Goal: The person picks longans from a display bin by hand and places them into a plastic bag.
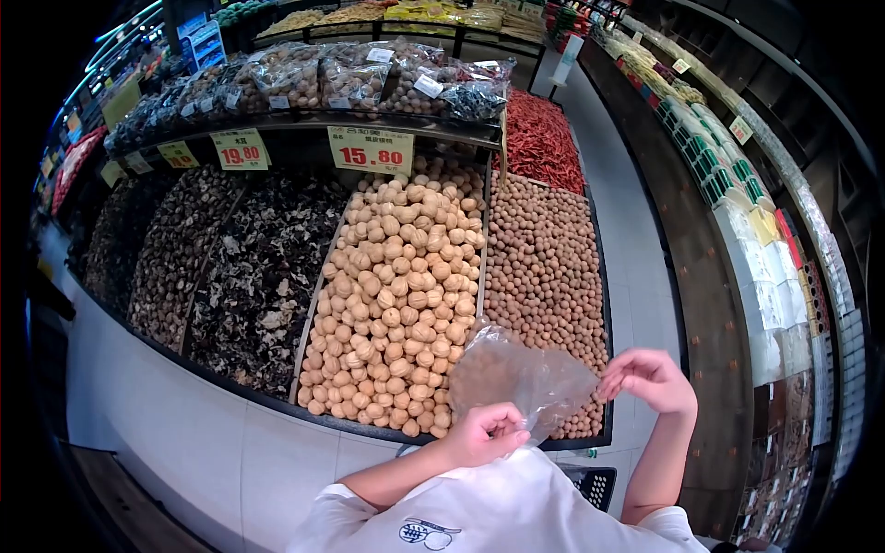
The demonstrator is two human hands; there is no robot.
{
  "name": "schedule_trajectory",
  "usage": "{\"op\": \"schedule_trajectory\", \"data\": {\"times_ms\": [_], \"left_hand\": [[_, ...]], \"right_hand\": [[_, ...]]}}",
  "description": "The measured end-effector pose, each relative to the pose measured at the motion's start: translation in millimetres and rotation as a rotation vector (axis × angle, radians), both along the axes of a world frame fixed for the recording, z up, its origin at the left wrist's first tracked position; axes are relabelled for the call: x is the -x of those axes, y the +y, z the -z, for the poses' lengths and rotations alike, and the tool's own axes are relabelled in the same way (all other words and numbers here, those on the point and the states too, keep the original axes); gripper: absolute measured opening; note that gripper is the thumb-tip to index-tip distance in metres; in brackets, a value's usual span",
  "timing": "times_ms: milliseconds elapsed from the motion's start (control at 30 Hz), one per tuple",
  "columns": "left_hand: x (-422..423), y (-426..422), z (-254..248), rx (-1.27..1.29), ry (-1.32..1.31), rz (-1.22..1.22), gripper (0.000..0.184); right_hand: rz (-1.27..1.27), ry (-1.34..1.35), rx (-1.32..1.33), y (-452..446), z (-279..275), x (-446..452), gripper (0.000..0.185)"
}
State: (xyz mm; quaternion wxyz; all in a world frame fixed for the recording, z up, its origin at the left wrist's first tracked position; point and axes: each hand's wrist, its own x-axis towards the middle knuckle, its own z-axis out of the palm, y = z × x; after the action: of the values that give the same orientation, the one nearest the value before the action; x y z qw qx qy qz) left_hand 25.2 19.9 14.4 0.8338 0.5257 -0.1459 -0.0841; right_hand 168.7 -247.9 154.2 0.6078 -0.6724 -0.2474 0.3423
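Observation:
A clear plastic bag (521, 373) is stretched out in front of my chest, over the near ends of the walnut bin and the bin of small brown round fruits. Closed fingers of my left hand (484, 433) grip its lower edge. At the bag's right side, my right hand (650, 380) has its fingers bent together, pinching the edge. The bag looks thin and holds nothing that I can see. Pale walnuts (396, 295) fill the middle bin, and the brown round fruits (544, 253) lie to their right, like dried longans.
Black dried fungus (263, 276) and dried mushrooms (180, 249) fill bins on the left. Red dried chillies (542, 138) lie behind. Bagged goods (355, 78) sit on a shelf above price signs (371, 150). A dark basket (595, 484) is beside me; stocked shelves (737, 212) line the right.

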Motion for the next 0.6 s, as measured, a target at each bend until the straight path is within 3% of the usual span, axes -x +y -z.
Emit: {"op": "schedule_trajectory", "data": {"times_ms": [67, 133, 167, 233, 467, 567, 600], "left_hand": [[-0.7, -0.5, -0.9, 0.056, 0.018, 0.011, 0.011], [-0.8, -0.6, -0.8, 0.062, 0.029, 0.023, 0.011], [-1.1, -0.7, -1.0, 0.065, 0.039, 0.033, 0.011], [0.0, -0.9, -1.9, 0.062, 0.035, 0.027, 0.011], [1.6, 2.8, -2.2, 0.048, 0.054, 0.020, 0.011], [1.1, 4.2, -2.4, 0.041, 0.029, 0.013, 0.011], [0.6, 4.2, -2.3, 0.046, 0.029, 0.000, 0.011]], "right_hand": [[0.310, -0.078, -0.020, 3.0, 7.3, -29.4, 0.013], [0.614, -0.157, 0.147, 20.5, 18.3, -56.5, 0.018], [0.612, -0.156, 0.150, 27.4, 29.7, -70.3, 0.018], [0.562, -0.666, 0.576, 40.7, 57.3, -92.9, 0.024], [0.205, -0.648, 0.895, 122.5, 137.8, -125.2, 0.047], [0.159, -0.747, 0.938, 133.8, 191.9, -137.8, 0.048], [0.142, -0.686, 0.946, 134.5, 213.2, -146.8, 0.057]]}}
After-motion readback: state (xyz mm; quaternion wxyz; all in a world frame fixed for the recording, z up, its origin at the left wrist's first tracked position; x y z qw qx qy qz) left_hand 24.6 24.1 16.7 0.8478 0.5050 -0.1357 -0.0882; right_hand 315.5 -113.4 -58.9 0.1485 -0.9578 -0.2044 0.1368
